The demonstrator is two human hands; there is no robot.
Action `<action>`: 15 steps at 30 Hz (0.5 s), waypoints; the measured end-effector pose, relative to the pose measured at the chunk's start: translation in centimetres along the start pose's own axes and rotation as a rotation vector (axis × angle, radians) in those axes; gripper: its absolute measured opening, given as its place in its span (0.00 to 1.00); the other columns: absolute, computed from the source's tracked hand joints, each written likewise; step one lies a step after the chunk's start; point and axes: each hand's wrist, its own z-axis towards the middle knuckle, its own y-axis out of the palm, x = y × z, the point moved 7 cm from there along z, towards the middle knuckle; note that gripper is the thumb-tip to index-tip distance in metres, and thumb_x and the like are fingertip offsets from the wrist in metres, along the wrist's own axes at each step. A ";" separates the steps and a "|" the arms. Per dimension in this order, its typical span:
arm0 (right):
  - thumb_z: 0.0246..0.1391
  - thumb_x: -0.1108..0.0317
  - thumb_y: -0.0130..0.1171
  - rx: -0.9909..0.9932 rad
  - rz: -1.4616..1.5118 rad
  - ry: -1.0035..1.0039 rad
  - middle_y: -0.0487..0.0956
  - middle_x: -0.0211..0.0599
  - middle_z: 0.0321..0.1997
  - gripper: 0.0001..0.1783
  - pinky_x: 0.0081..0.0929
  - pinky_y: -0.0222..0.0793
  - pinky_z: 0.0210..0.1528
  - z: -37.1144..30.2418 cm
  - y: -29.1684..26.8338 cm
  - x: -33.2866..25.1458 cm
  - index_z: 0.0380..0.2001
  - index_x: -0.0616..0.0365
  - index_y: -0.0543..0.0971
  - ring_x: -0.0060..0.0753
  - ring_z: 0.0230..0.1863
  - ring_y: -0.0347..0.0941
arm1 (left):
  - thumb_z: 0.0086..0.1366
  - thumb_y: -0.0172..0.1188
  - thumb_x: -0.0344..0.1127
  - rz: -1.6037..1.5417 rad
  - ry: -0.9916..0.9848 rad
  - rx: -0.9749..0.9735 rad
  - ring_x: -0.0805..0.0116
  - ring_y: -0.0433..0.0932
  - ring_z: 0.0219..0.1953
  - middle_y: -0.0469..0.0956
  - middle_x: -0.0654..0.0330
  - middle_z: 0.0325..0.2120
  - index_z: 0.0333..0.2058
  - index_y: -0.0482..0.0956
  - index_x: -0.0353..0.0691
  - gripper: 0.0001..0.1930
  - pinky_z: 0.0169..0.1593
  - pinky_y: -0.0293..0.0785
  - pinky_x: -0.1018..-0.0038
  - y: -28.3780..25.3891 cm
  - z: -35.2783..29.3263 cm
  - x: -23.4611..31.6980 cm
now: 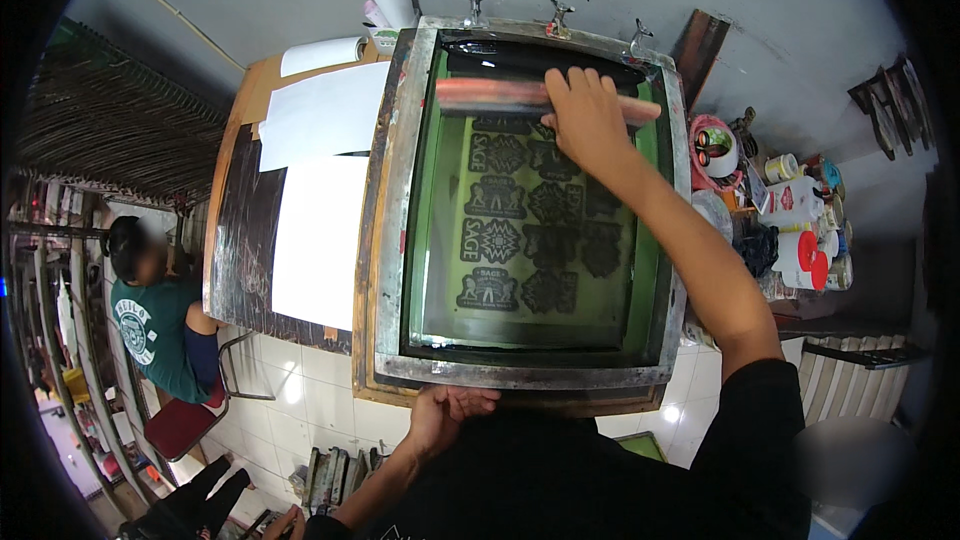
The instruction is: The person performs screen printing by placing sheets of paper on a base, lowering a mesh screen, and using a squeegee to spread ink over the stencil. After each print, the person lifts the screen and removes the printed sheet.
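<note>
A screen-printing frame [383, 270] with a worn metal rim and green mesh lies flat before me, dark printed designs showing on the mesh. Black ink [540, 62] pools along its far end. My right hand [588, 115] grips a long squeegee [490, 90] with a reddish wooden handle, which lies crosswise on the mesh just nearer than the ink. At the front edge of the frame is my left hand [450, 414], palm up, its fingers loosely bent and holding nothing. Whether it touches the board below the frame, I cannot tell.
White paper sheets [318, 240] lie on a dark table [240, 230] at left. Metal clamps [560, 18] stand behind the frame. Several jars and bottles [795, 202] crowd the right side. A person in a green shirt [155, 325] sits on a red chair [185, 425] far left.
</note>
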 end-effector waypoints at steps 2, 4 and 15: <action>0.41 0.66 0.73 0.029 -0.028 -0.018 0.75 0.41 0.38 0.25 0.41 0.62 0.44 1.8 0.7 1.4 0.42 0.55 0.72 0.45 0.44 0.72 | 0.60 0.43 0.36 0.021 0.020 -0.011 0.48 0.80 0.39 0.81 0.35 0.43 0.13 0.70 0.40 0.18 0.51 0.75 0.57 -0.2 0.1 0.0; 0.42 0.64 0.74 -0.004 -0.041 -0.006 0.76 0.44 0.41 0.28 0.41 0.64 0.48 3.5 1.6 3.2 0.46 0.57 0.72 0.46 0.49 0.73 | 0.60 0.43 0.36 -0.013 0.022 -0.031 0.48 0.80 0.40 0.80 0.35 0.44 0.13 0.70 0.40 0.18 0.52 0.75 0.57 -0.3 0.3 -0.2; 0.59 0.58 0.61 -0.255 0.145 0.093 0.78 0.51 0.52 0.23 0.49 0.62 0.58 7.6 2.5 6.4 0.52 0.60 0.71 0.54 0.56 0.71 | 0.65 0.37 0.39 -0.013 0.042 -0.100 0.55 0.83 0.41 0.82 0.40 0.43 0.44 0.79 0.21 0.27 0.54 0.76 0.62 -1.5 1.0 -1.5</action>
